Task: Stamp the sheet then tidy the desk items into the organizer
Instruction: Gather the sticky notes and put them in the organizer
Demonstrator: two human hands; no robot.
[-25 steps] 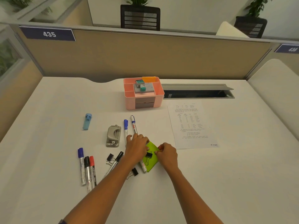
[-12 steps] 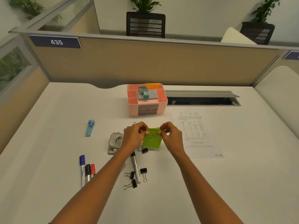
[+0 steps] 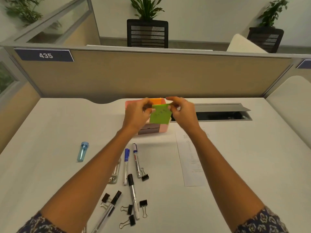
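A green sticky-note pad point(image 3: 160, 114) hangs upright over the pink organizer point(image 3: 162, 129), pinched at its top corners by my left hand point(image 3: 138, 113) and my right hand point(image 3: 182, 111). An orange pad point(image 3: 157, 101) shows in the organizer's back compartment; the rest of its inside is hidden by my hands. The printed sheet point(image 3: 193, 158) lies flat to the right, partly under my right forearm. Several markers point(image 3: 126, 165) and black binder clips point(image 3: 145, 177) lie on the desk between my arms.
A blue transparent tube point(image 3: 82, 151) lies at the left. A grey hole punch point(image 3: 115, 174) peeks out from under my left forearm. An open cable tray point(image 3: 222, 113) is set into the desk right of the organizer. A beige partition point(image 3: 151, 76) closes the back.
Both hands lifted the green pad off the desk and carried it away from me, up over the organizer. The camera tilted up with them.
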